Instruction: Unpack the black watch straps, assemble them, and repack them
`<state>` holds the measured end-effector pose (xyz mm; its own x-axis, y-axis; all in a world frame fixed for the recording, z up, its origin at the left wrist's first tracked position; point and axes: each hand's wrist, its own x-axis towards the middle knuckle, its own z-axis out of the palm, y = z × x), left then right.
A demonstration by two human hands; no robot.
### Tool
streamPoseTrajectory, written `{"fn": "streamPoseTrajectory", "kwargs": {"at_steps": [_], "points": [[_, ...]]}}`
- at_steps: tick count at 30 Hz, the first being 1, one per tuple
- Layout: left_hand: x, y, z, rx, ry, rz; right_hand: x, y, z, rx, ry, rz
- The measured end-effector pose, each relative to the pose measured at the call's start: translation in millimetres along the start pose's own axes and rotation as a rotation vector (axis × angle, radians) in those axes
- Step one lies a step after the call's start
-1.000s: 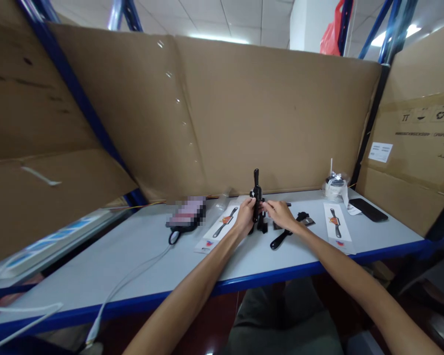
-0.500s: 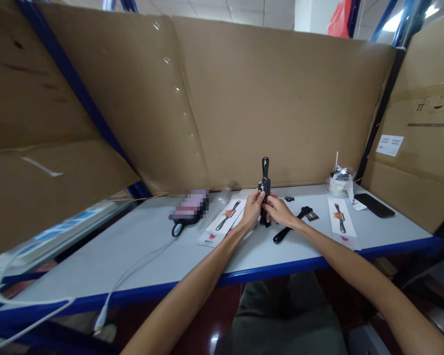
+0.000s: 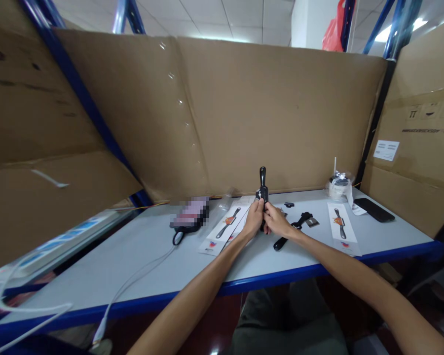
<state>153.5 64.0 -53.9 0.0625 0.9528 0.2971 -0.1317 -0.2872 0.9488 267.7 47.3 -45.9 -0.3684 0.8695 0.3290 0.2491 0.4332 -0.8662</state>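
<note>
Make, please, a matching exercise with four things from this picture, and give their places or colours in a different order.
1. held tool
2. flat black phone
3. red bag
4. long strip

A. showing above the back cardboard
B. white and blue, at far left
C. handle pointing up, between left hand and right hand
D. on the table, toward its right end

Pairs: 1-C; 2-D; 3-A; 4-B

Both bare forearms [image 3: 203, 286] stretch forward, angling toward each other. The left hand [image 3: 254, 218] is curled in a grip; the right hand [image 3: 277, 221] is close beside it, fingers bent inward.
</note>
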Motion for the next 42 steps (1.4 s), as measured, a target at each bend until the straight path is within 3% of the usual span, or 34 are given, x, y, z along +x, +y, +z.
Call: {"fn": "streamPoseTrajectory", "kwargs": {"at_steps": [6, 13, 31, 36, 42], "points": [[-0.4, -1.2, 1.8, -0.082, -0.004, -0.017, -1.1, -1.0, 3.1, -0.084, 0.051, -0.021], [-3.9, 2.2, 4.8, 0.042, 0.032, 0.018, -3.8, -5.3, 1.9, -0.144, 0.059, -0.043], [-2.0, 3.5, 2.2, 0.038, 0.085, 0.038, -4.0, -7.4, 0.4, -0.212, 0.060, -0.035], [1.4, 7.2, 3.2, 0.070, 0.115, 0.097, -3.9, -4.6, -4.3, -0.286, 0.111, -0.101], [0.0, 18.9, 4.6, 0.015, 0.009, 0.127, -0.7, -5.7, -12.0, -0.350, 0.188, -0.123]]}}
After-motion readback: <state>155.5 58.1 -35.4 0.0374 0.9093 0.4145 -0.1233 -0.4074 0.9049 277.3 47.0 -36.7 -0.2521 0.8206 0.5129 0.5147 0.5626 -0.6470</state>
